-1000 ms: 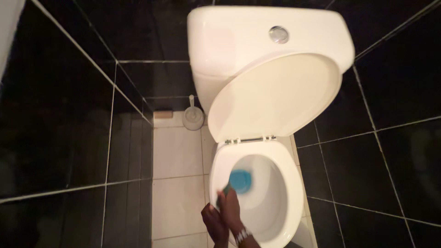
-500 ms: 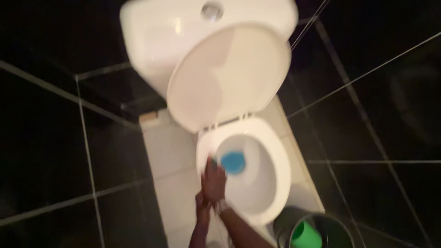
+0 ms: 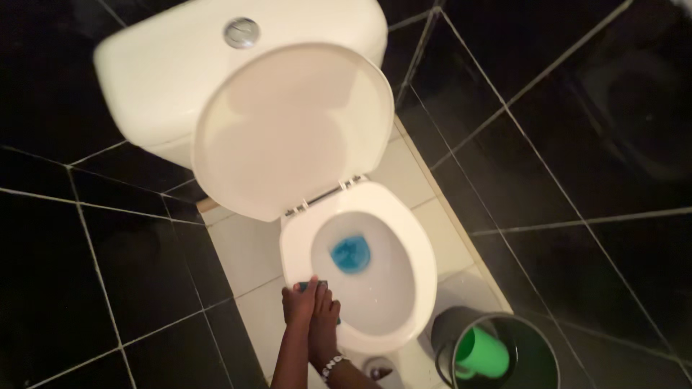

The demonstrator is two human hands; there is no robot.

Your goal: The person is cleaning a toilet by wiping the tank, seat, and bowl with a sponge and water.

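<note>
While both hands are down at the near-left part of the toilet seat [image 3: 425, 266], there isn't much elbow room in here: dark wall tiles [image 3: 94, 288] close in on the left and right, with only a narrow strip of pale floor tiles [image 3: 249, 248] running along either side of the bowl.

The left hand [image 3: 298, 301] and right hand [image 3: 324, 317] sit side by side, touching, fingers pointing away toward the cistern. Between the fingertips a small teal-green sponge [image 3: 315, 286] peeks out, pressed flat on the seat's rim right at the inner edge of the opening. Both hands look flattened over it, fingers mostly straight rather than curled into a fist, but I can't really tell which hand has hold of it. Too little of the sponge shows to say which way its long side runs. The right wrist has a beaded bracelet [image 3: 331, 364] on it.

The toilet's long axis runs diagonally, from the cistern [image 3: 180, 79] at upper left to the seat front at lower right. One lid [image 3: 288, 137], up and leaning on the cistern. One round flush button [image 3: 241, 32] on top. One patch of blue water [image 3: 351, 253] in the bowl.

Just right of the seat front, near but not touching, one dark bucket [image 3: 443, 335] with one green cup [image 3: 481, 353] lying inside.
</note>
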